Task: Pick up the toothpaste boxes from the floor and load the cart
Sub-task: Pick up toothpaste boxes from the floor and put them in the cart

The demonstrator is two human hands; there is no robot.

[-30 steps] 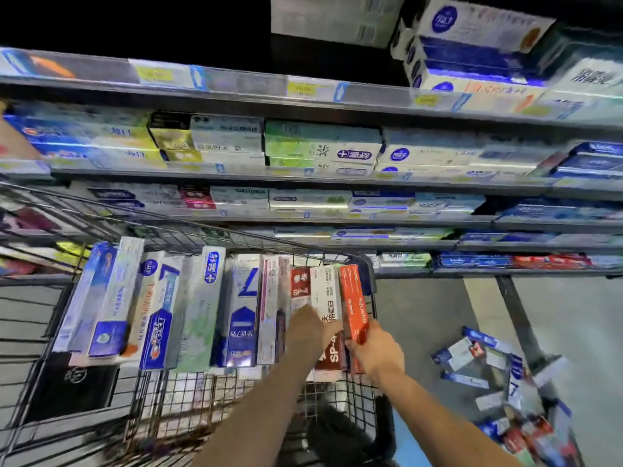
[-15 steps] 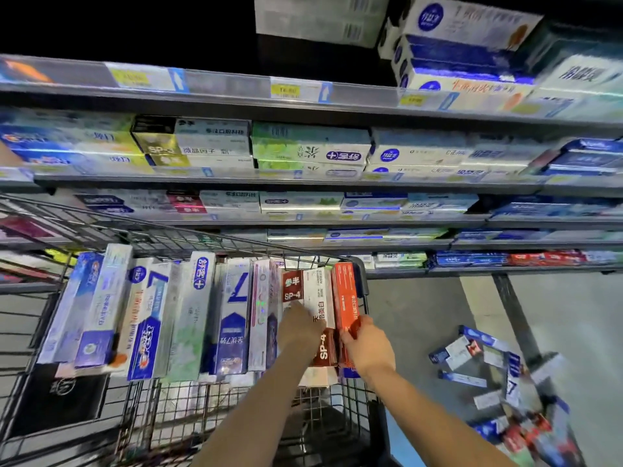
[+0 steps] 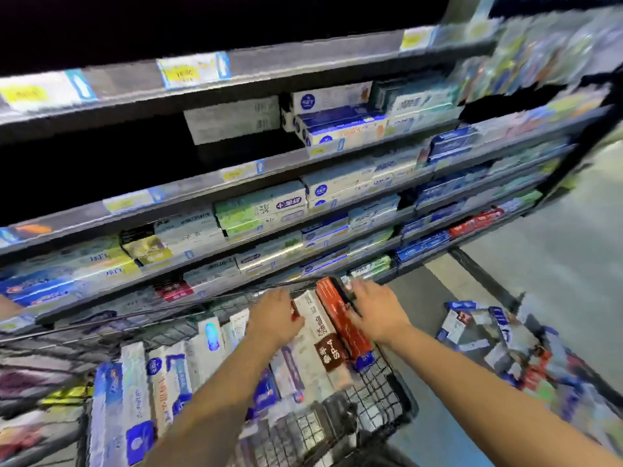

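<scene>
A shopper squares up a row of toothpaste boxes (image 3: 188,375) standing on end in a wire cart (image 3: 377,396), which fills the frame from 8 to 6 o'clock. The left hand (image 3: 274,316) rests with loosely curled fingers over the top of a white-and-brown box (image 3: 323,335); just right of it, the right hand (image 3: 377,310) lies with spread fingers flat against an orange-red box (image 3: 342,318) at the row's end, pressing rather than pinching. More boxes (image 3: 499,335) lie scattered on the floor (image 3: 556,251) at 4 o'clock. Such cartons likely handle as light, stiff and slick (thin card, easily dented at the corners), best taken across the long flat faces near the middle. Against the view a second ago, the hands sit higher on the boxes, and the camera has tilted and swung right, blurring the shelves (image 3: 269,170).
</scene>
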